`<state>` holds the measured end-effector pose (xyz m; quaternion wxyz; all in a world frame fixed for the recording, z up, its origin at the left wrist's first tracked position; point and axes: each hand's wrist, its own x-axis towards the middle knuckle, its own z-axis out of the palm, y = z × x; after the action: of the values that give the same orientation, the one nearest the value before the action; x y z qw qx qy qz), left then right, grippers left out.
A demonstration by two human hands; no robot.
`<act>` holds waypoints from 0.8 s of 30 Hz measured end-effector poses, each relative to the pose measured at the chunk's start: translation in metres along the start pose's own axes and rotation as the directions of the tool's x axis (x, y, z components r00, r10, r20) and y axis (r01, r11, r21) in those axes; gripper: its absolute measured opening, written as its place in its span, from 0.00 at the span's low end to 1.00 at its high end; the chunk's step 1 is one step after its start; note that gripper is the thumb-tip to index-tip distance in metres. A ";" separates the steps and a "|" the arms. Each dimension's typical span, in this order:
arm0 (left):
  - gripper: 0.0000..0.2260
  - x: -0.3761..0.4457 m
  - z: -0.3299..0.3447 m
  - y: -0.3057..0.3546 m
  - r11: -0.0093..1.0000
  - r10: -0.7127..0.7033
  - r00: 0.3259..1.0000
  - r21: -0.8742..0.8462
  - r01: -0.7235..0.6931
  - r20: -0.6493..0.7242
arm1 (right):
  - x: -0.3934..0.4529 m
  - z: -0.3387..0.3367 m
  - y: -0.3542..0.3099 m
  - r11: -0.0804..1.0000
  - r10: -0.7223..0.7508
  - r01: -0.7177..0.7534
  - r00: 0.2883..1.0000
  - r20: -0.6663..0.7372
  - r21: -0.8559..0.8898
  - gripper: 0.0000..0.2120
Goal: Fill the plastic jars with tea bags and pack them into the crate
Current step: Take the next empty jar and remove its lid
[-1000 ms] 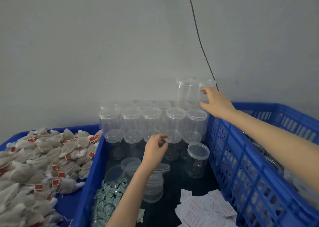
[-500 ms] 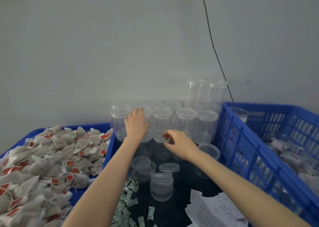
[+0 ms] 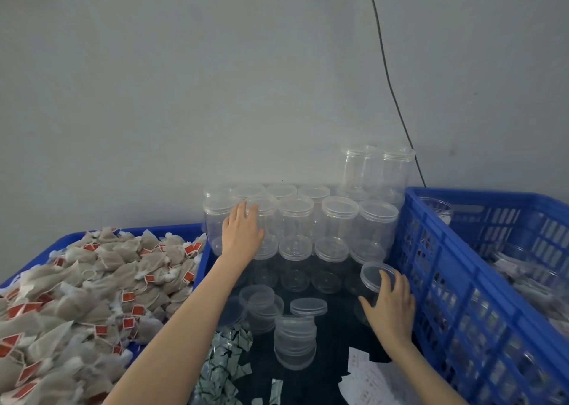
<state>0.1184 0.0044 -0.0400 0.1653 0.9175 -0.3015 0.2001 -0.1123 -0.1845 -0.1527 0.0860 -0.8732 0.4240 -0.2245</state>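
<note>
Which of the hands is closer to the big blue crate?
Right. The right hand holds a jar beside the crate; the left hand is across at the stacked jars.

tea bags (image 3: 77, 287) left, jars (image 3: 308, 219) centre rear, crate (image 3: 462, 281) right

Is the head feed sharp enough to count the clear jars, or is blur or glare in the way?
Head view: soft, even light, no harsh glare; stacked clear plastic jars blend into one another; blue plastic crate bows from wide-angle distortion.
</note>
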 end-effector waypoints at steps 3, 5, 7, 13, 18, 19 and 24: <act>0.28 0.003 -0.003 0.004 1.000 0.003 1.000 -0.014 -0.003 -0.021 | 0.002 0.002 0.000 0.999 0.008 -0.008 1.000 0.000 0.037 0.39; 0.28 0.004 -0.006 0.007 1.000 0.001 0.999 -0.026 -0.002 -0.040 | 0.003 0.002 -0.002 0.994 0.020 -0.019 1.000 -0.005 0.103 0.41; 0.27 0.004 -0.008 0.009 0.999 -0.001 0.999 -0.038 -0.001 -0.054 | 0.005 0.000 -0.004 0.969 0.044 -0.037 0.999 -0.023 0.246 0.39; 0.24 -0.007 -0.021 0.013 0.994 0.057 0.996 -0.086 -0.064 -0.074 | 0.000 -0.016 -0.005 0.913 0.041 0.006 0.994 -0.105 0.409 0.29; 0.28 -0.026 -0.048 0.038 0.880 0.324 0.945 -0.381 -0.285 0.042 | -0.009 -0.055 -0.037 0.885 -0.168 0.241 0.963 -0.211 0.397 0.28; 0.30 -0.032 -0.054 0.046 0.824 0.376 0.917 -0.500 -0.265 0.132 | -0.010 -0.065 -0.047 0.855 -0.226 0.291 0.954 -0.195 0.431 0.29; 0.39 -0.059 -0.069 0.063 0.705 0.512 0.771 -0.699 -0.123 0.380 | -0.017 -0.095 -0.091 0.605 -0.449 0.462 0.870 -0.201 0.648 0.27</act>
<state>0.0177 0.0146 0.0040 0.3336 0.7520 -0.5457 -0.1594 -0.1020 -0.1108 -0.0428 0.3343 -0.8567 0.0765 -0.3853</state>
